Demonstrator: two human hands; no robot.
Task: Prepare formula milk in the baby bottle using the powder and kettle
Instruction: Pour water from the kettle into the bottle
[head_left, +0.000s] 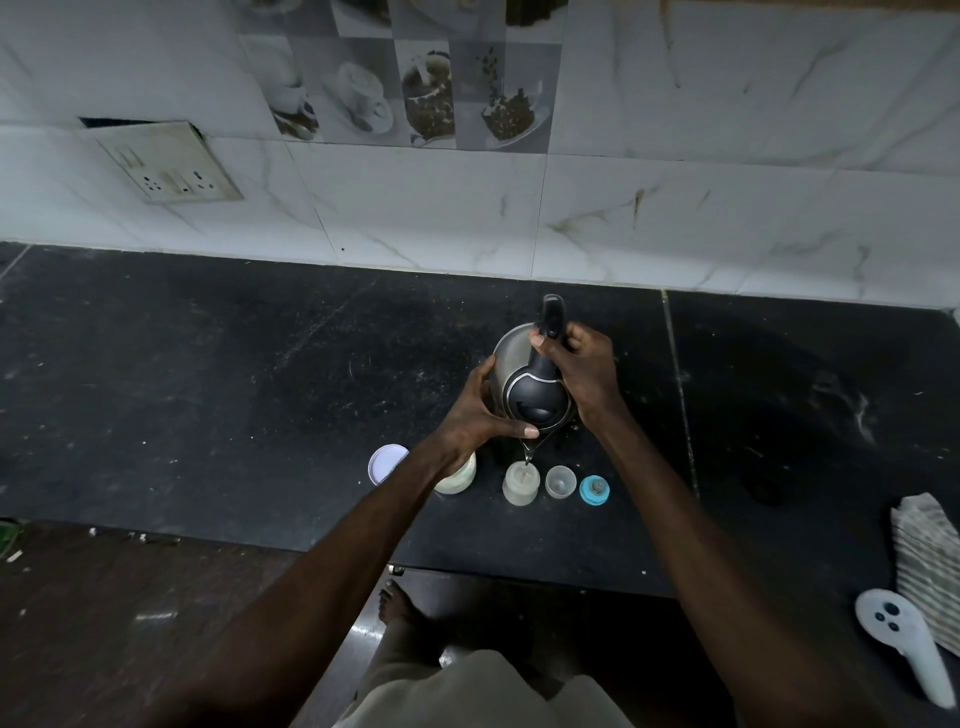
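Dark counter (260, 389) — both hands grip tilted kettle (530, 384), water entering open bottle (521, 484).

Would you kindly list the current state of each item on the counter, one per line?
Steel kettle with black lid: tilted, pouring water.
Clear baby bottle: upright, uncapped, receiving water.
Clear dome cap: off the bottle, standing on the counter.
Blue teat ring: off the bottle, resting apart.
Powder jar: open.
Pale round lid: off, lying beside the jar.
Right hand: gripping the handle.
Left hand: steadying the kettle body.
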